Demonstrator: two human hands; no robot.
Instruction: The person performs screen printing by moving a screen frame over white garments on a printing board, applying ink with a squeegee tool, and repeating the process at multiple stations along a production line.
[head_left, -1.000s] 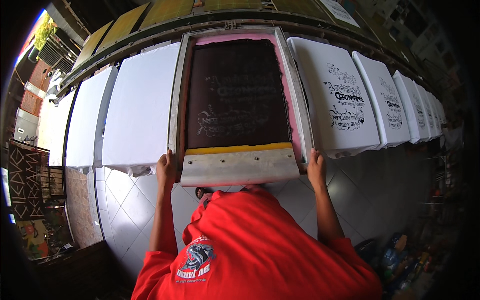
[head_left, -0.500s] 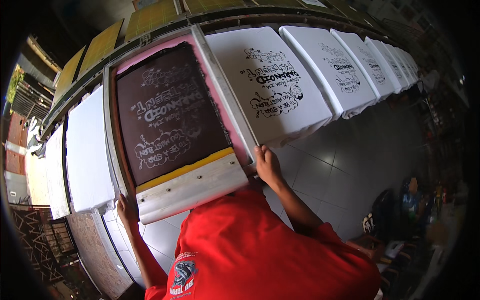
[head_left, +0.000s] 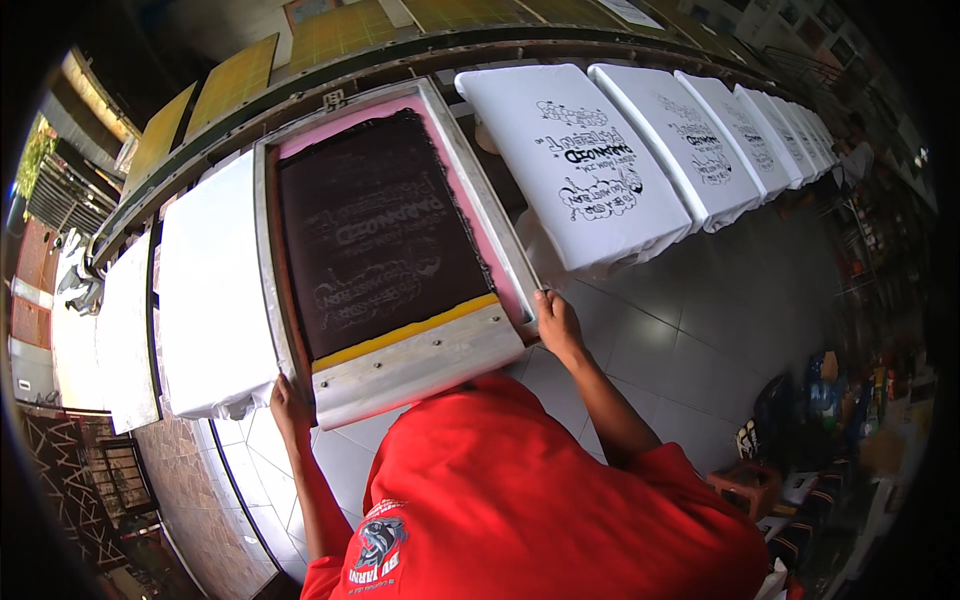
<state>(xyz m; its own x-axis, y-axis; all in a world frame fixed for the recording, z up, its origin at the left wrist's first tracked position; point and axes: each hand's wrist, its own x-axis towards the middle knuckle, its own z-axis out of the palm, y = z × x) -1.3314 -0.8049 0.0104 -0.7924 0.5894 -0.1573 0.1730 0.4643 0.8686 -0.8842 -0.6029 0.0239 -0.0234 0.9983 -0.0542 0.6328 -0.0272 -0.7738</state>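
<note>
A screen printing frame [head_left: 497,222] of grey metal spans the space before me. Its dark mesh [head_left: 375,250] carries faint lettering and cloud shapes, bordered in pink along the top and right. Across the near end rests a wide squeegee [head_left: 415,365] with a yellow blade and a bolted metal holder. My left hand [head_left: 290,405] is closed round the frame's near left corner. At the near right corner my right hand [head_left: 558,325] grips the frame's side. What lies beneath the frame is mostly hidden.
Right of the frame, white shirts [head_left: 590,170] with black prints lie on boards in a receding row. A plain white shirt [head_left: 215,290] is on the left. Yellowish panels [head_left: 340,35] lean behind the rail. A reddish stool [head_left: 748,485] stands on the tiled floor [head_left: 640,335].
The view has shifted, so things sit further right. The frame has drawn away from the printed shirt, with a gap now between them. The mesh design looks fainter. Both hands keep hold.
</note>
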